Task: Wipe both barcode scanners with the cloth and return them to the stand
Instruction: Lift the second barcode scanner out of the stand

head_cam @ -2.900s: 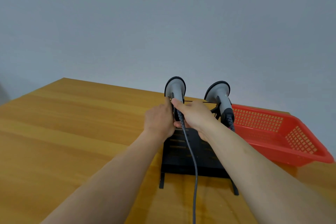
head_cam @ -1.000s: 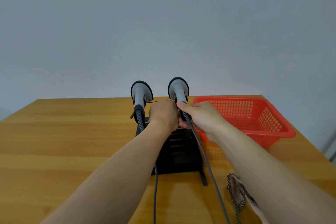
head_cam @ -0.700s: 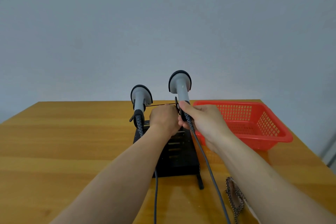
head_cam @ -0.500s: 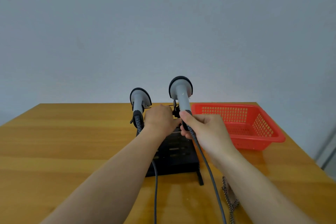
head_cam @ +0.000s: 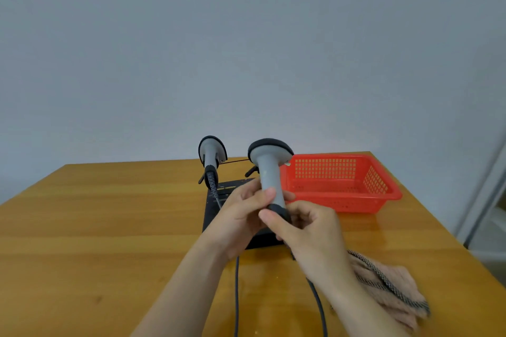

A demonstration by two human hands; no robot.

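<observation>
A grey barcode scanner [head_cam: 269, 172] with a black-rimmed head is held upright above the black stand [head_cam: 216, 210], lifted out of it. My left hand [head_cam: 241, 216] wraps the handle from the left and my right hand [head_cam: 304, 227] pinches its black lower end. The second grey scanner [head_cam: 211, 157] sits in the stand's left slot, its coiled cable hanging down. A pink cloth with a checked edge [head_cam: 388, 290] lies on the table at the right, beside my right forearm.
A red plastic basket [head_cam: 380, 191] stands at the back right of the wooden table [head_cam: 95, 227]. Two grey cables [head_cam: 236, 295] run from the scanners toward the near edge. The table's right edge is close to the cloth.
The right scanner has come up out of the stand and toward me. My left hand moved from the stand onto its handle. The view dropped, showing more of the cloth.
</observation>
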